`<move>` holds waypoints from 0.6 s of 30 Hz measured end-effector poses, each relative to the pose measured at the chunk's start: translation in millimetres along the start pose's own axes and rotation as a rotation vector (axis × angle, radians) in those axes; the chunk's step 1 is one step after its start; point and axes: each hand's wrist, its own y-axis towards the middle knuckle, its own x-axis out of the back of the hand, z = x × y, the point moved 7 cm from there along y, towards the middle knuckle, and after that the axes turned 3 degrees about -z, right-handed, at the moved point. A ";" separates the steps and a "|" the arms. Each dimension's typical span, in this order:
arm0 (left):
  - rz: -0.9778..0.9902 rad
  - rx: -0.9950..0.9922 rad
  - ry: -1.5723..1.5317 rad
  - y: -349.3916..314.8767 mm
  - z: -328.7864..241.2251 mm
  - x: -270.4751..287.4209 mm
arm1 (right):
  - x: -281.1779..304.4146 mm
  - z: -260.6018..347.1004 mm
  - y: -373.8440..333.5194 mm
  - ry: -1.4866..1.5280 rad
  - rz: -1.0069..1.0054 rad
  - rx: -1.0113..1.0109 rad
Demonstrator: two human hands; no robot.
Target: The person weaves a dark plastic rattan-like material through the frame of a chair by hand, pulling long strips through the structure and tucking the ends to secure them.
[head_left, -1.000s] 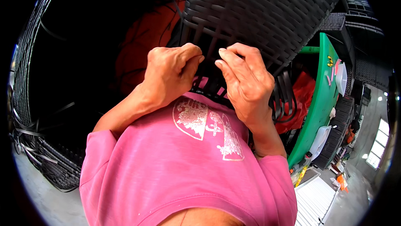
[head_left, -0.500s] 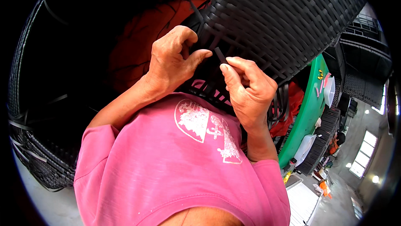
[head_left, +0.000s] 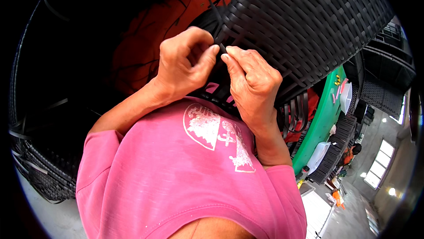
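A short piece of black flat weaving strip (head_left: 222,48) bridges the small gap between my two hands. Its near end is pinched between thumb and forefinger of my right hand (head_left: 255,76). My left hand (head_left: 185,58) closes thumb and forefinger at the strip's other end, the remaining fingers curled in. Right beyond my fingertips is the edge of a black woven wicker panel (head_left: 304,22), part of a piece of furniture tilted up before me. Loose strip ends (head_left: 215,11) stick out at its corner. The weave just under my hands is dark and partly hidden.
Black wicker (head_left: 44,175) rises at the left. Strip scraps lie on an orange-red surface (head_left: 170,16) at the back. To the right stands a green table (head_left: 318,126) with white trays (head_left: 319,157). Strips hang in loops (head_left: 298,113) beside it. Farther right, someone in orange (head_left: 349,155) is partly visible.
My right hand has moved up and left, bringing the strip to my left hand. The left thumb and forefinger, apart before, have closed together at the strip's end.
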 end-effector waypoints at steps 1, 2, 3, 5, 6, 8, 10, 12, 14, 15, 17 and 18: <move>-0.004 0.165 -0.113 -2.4 10.4 0.3 | -1.5 -1.6 -0.2 0.007 -0.007 -0.004; 0.026 0.304 -0.238 0.2 16.6 -1.1 | -3.1 -3.8 -0.5 0.015 -0.012 -0.006; 0.081 0.386 -0.333 2.5 21.6 -3.6 | -3.9 -4.9 0.0 0.023 -0.017 -0.007; 0.160 0.498 -0.491 4.7 30.2 -8.5 | -4.3 -3.7 -0.1 -0.011 -0.007 -0.023; 0.182 0.530 -0.552 5.0 32.9 -10.5 | -4.4 -2.9 -0.4 -0.030 -0.001 -0.032; 0.226 0.563 -0.681 7.0 35.8 -13.1 | -4.4 -2.2 0.6 -0.040 0.008 -0.044; 0.265 0.566 -0.815 10.1 34.5 -11.9 | -0.9 0.8 1.2 -0.060 0.005 -0.071; 0.232 0.414 -0.679 21.2 25.0 6.4 | 7.6 7.6 1.3 -0.085 -0.013 -0.113; 0.123 0.148 -0.640 34.9 -1.9 33.6 | 21.5 21.5 2.8 -0.128 -0.082 0.004; 0.128 0.000 -0.679 40.4 -20.7 46.7 | 23.6 22.2 3.7 -0.081 -0.085 -0.045; 0.133 -0.235 -0.714 42.8 -44.4 61.9 | 15.5 26.9 14.4 0.062 -0.020 -0.058; 0.132 -0.321 -0.715 41.4 -51.8 64.7 | 11.4 30.3 19.4 0.127 0.011 -0.068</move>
